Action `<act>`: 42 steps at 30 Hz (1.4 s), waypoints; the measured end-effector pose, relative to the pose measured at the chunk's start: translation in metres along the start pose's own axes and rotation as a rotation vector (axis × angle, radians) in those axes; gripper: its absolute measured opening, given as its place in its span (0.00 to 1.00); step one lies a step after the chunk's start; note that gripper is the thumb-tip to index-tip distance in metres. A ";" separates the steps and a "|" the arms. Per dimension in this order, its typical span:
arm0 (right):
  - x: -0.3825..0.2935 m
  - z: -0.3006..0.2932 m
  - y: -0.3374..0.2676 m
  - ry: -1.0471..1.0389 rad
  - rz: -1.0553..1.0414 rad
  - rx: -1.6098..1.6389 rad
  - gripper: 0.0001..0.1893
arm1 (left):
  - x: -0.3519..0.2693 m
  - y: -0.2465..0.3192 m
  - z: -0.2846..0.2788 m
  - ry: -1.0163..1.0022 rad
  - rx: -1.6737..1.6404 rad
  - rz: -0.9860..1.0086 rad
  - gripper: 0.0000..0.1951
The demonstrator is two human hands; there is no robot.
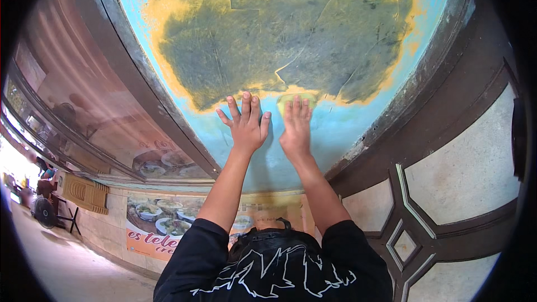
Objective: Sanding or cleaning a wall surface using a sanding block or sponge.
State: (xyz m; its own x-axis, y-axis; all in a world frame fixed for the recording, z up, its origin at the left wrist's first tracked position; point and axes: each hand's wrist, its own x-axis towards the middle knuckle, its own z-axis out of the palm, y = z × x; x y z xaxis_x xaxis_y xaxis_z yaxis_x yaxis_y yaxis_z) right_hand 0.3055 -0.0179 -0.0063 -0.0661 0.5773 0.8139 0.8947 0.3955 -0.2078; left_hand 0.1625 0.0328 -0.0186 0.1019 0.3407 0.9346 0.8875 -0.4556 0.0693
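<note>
A wall panel (268, 42) painted light blue fills the upper middle, with a large dark grey-green patch edged in yellow. My left hand (247, 128) rests on the blue paint with its fingers spread, their tips at the patch's lower edge; it holds nothing. Close to its right, my right hand (297, 128) lies with its fingers together, pressing a thin yellow-green pad (280, 101) against the panel, just below the dark patch. The pad's material cannot be told. Thin cracks or raised lines run across the dark patch.
Dark brown frames (168, 126) border the panel on both sides. Reflective glass stands at the left. Below it are a food banner (159, 222), stacked tan plastic stools (84, 193), a black fan (45, 212) and a person (45, 184) at the far left. At the right is brown-and-white panelling (461, 155).
</note>
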 end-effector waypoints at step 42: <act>0.005 0.015 -0.043 0.060 0.011 -0.002 0.26 | 0.001 -0.003 -0.013 0.011 -0.011 0.016 0.35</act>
State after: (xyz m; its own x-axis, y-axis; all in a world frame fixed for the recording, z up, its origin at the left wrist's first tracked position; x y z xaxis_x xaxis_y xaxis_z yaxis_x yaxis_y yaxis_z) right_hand 0.2605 -0.0216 -0.0012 -0.0296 0.5376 0.8427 0.8962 0.3877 -0.2158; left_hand 0.1540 0.0240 -0.0138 0.1113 0.3244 0.9393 0.8806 -0.4703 0.0581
